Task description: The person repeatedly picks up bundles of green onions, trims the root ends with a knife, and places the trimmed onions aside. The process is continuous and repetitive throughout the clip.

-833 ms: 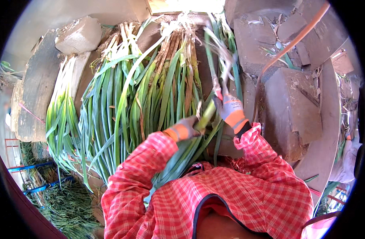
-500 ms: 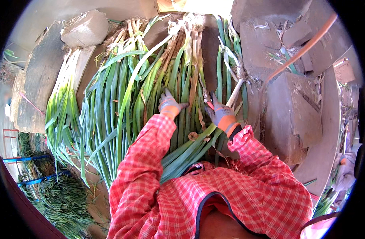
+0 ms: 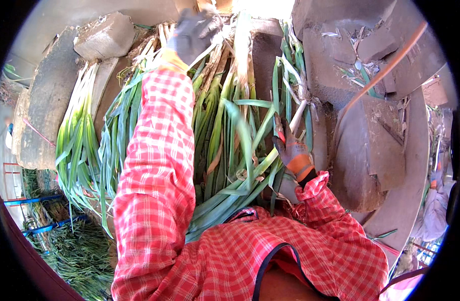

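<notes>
Long green onions (image 3: 210,145) with pale stems and long leaves lie in a broad heap before me, root ends pointing away. My left hand (image 3: 192,37), in a grey and orange glove, reaches over the far root ends at the upper left of the heap. Motion smears its fingers. My right hand (image 3: 294,151), gloved alike, is lower right beside the leaves. It holds a small red-handled tool (image 3: 280,135), its far end hard to make out. One thick onion stalk (image 3: 296,118) slants just beyond that hand, and several bent leaves (image 3: 245,138) cross in front of it.
A separate onion bunch (image 3: 79,120) lies left, near a stone-like block (image 3: 104,36) on a worn board (image 3: 46,100). Brown covered blocks (image 3: 360,150) stand on the right. An orange-brown hose or cord (image 3: 385,60) crosses the upper right. Strapped green bundles (image 3: 69,246) sit lower left.
My left hand has moved up from the middle leaves to the far root ends. The right hand has shifted slightly right and down. Some leaves between them are now displaced and blurred.
</notes>
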The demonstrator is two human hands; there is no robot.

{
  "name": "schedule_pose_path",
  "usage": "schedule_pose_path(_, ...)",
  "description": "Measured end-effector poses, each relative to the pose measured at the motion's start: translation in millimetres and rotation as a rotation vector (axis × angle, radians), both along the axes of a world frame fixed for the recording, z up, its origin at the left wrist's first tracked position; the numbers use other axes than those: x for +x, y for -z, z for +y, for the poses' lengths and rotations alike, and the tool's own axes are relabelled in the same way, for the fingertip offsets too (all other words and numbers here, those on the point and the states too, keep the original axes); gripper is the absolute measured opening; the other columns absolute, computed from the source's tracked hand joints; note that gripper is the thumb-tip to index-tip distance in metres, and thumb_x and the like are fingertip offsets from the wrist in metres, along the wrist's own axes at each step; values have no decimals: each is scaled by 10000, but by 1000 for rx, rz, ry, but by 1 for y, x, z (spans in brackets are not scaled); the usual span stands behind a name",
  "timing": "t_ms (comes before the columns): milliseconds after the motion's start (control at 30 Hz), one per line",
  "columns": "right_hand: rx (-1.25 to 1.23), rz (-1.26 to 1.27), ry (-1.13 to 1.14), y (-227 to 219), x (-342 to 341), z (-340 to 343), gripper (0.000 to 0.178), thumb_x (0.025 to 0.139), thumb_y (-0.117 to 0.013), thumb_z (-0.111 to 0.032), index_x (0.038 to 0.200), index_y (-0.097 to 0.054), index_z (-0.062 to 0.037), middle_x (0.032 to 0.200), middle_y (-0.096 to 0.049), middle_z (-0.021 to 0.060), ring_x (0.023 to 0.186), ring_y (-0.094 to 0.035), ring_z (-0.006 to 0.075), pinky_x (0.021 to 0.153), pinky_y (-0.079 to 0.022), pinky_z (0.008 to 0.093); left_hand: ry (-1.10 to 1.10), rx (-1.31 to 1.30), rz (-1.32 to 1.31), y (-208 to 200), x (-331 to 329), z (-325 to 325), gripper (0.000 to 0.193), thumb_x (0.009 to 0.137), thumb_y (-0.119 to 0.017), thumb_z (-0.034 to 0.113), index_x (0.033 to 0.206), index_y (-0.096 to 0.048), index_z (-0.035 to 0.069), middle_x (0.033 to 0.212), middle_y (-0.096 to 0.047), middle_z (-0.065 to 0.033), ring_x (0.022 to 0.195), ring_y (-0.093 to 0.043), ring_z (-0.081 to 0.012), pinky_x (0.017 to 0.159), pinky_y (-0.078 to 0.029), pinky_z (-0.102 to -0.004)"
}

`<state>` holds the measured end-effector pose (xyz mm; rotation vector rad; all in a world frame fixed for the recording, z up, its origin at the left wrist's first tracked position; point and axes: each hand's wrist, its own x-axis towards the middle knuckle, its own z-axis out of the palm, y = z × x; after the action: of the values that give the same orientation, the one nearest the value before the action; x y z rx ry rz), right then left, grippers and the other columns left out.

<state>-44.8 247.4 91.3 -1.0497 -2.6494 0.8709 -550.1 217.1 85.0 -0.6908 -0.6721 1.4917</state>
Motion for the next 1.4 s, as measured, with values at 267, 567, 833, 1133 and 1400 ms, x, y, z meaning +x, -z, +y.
schedule_pose_path(267,-68,-124,-13,-6,9,-1,646,882,-545,-348,1403,-298,-57,855,-634,246,744,-621,419,660,-481,505,-736,1021,-2721,98,232,-80,737,783,-643,516,1258,-509,-32,1248,-552,-217,1173,-524,-331,991,-402,-364)
schedule_pose_path(567,40,-279,-189,5,-12,-20,668,881,-545,-364,1420,-274,-78,863,-639,207,759,-622,391,664,-485,473,-391,1087,-2733,68,302,-89,557,652,-766,162,1166,-565,93,1112,-591,-154,1034,-572,-332,895,-459,-383)
schedule_pose_path(833,20,-346,-242,12,-6,-39,672,885,-533,-349,1420,-251,-57,904,-629,244,793,-616,400,673,-476,495,-308,1109,-2750,69,306,-92,531,651,-768,163,1124,-549,61,1091,-571,-171,1012,-564,-349,874,-461,-399)
schedule_pose_path(1133,206,-194,-94,50,-70,39,618,915,-469,-432,1371,-347,-34,775,-649,188,671,-632,361,611,-488,463,-500,1034,-2785,59,302,-87,593,667,-762,174,1197,-518,64,1149,-555,-171,1068,-550,-346,913,-452,-395)
schedule_pose_path(1400,73,-231,220,101,-188,183,601,910,-422,-497,1307,-425,-45,1019,-655,196,983,-616,360,847,-469,447,-433,1048,-2879,61,302,-86,585,634,-779,116,1169,-550,48,1120,-582,-162,1038,-571,-333,892,-464,-379)
